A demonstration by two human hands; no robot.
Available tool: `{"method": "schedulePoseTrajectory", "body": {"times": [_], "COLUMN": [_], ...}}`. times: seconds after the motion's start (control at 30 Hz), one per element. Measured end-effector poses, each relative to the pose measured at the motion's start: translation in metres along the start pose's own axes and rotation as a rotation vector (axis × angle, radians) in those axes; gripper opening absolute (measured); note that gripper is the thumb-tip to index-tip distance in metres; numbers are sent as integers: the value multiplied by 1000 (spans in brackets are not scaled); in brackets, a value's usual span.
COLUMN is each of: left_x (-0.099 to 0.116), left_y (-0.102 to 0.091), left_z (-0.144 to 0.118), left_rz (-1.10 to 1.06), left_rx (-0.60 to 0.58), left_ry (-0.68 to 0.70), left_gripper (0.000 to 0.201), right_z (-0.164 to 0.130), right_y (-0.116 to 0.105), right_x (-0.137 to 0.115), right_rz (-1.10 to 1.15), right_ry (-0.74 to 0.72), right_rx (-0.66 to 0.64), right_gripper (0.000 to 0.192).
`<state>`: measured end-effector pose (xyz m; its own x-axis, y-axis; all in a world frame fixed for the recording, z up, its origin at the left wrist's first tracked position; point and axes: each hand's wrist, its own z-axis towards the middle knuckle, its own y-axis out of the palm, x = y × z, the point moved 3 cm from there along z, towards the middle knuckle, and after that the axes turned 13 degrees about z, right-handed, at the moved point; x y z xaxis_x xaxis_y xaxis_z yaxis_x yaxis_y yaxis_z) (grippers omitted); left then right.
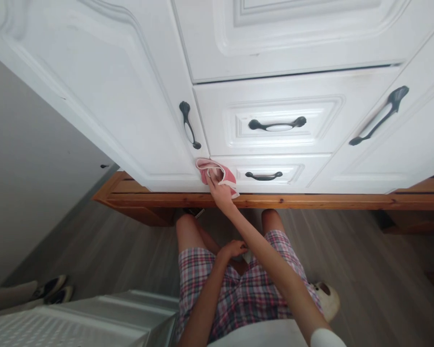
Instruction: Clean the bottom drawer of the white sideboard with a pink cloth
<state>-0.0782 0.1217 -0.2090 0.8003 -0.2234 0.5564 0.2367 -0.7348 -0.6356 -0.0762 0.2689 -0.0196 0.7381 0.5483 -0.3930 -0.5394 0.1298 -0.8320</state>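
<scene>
A pink cloth with a pale border is bunched under my right hand, whose fingers press it against the white cabinet front. It lies at the lower corner where the left door meets the bottom drawer. The drawer's dark handle is just to the right of the cloth. Low over my lap, my left hand has curled fingers, partly hidden by my right forearm. Something whitish shows by its fingertips; what it is I cannot make out.
Dark handles stick out from the middle drawer, the left door and the right door. A wooden ledge runs below the cabinet, above my knees. At lower left are a white slatted object and another person's dark shoes.
</scene>
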Motion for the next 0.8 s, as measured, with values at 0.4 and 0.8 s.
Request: {"method": "schedulePoseTrajectory", "body": {"times": [0.4,0.8], "left_x": [-24,-5], "left_y": [1,8], "left_z": [3,26], "left_rz": [41,21], "left_rx": [39,-47], "left_ry": [-150,-131], "left_gripper": [37,39], "right_z": [-103,-173], "right_y": [-1,-110], "right_x": [127,237], "right_rz": [-104,-137], "right_ry": [184,165], "right_rx": [110,486], "right_gripper": [61,57]}}
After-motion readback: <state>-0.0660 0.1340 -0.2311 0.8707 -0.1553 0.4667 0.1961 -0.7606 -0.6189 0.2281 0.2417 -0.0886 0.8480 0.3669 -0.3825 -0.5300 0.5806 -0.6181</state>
